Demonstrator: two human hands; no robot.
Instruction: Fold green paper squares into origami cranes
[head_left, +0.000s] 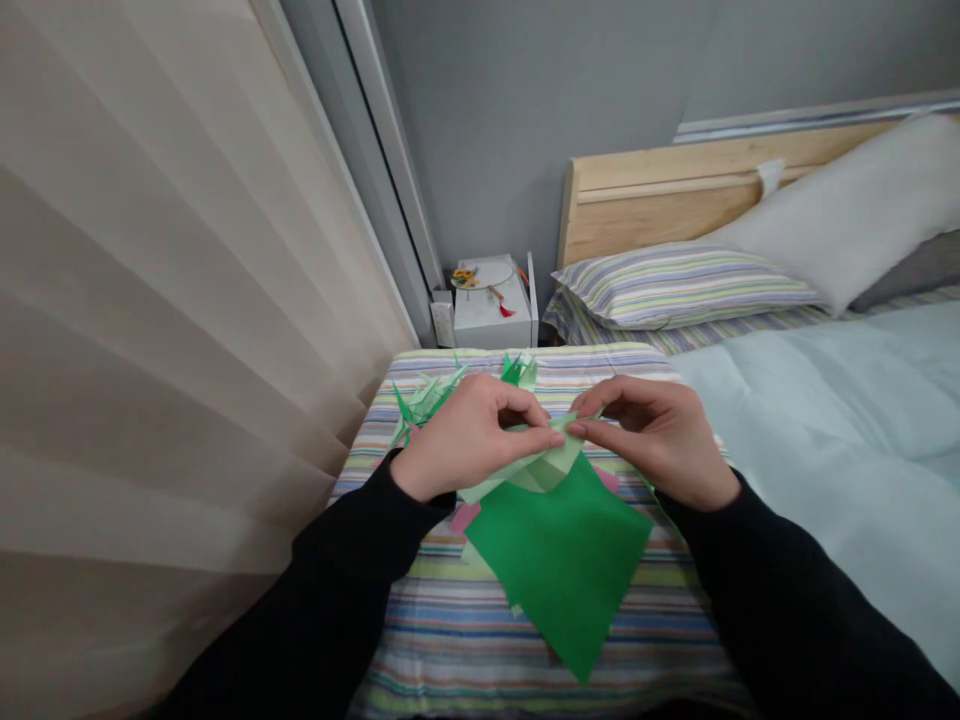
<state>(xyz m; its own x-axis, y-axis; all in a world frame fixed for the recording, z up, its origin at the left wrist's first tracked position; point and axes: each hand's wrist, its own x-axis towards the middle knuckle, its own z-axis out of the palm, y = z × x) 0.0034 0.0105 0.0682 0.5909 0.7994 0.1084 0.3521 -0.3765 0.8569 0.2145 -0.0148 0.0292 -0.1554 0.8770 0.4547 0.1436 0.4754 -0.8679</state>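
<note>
Between my two hands is a light green sheet of paper (pixel 541 472) with creases in it, raised above the table. My left hand (pixel 487 432) pinches its upper edge between thumb and fingers. Close beside it, my right hand (pixel 649 432) pinches the same sheet near its corner. Under the sheet lies a dark green square of paper (pixel 570 560), one corner pointing toward me. Pink paper (pixel 465 517) peeks out beneath it. Folded green paper pieces (pixel 429 398) are heaped behind my left hand, and a few more pointed green pieces (pixel 517 372) stand behind the sheet.
A striped cloth (pixel 450 640) covers the table. Left of it hangs a pale curtain (pixel 187 300). At right is a bed with a light blue cover (pixel 825 400) and a striped pillow (pixel 697 285). A white bedside cabinet (pixel 487 325) stands behind, with a round fan (pixel 491 273) on top.
</note>
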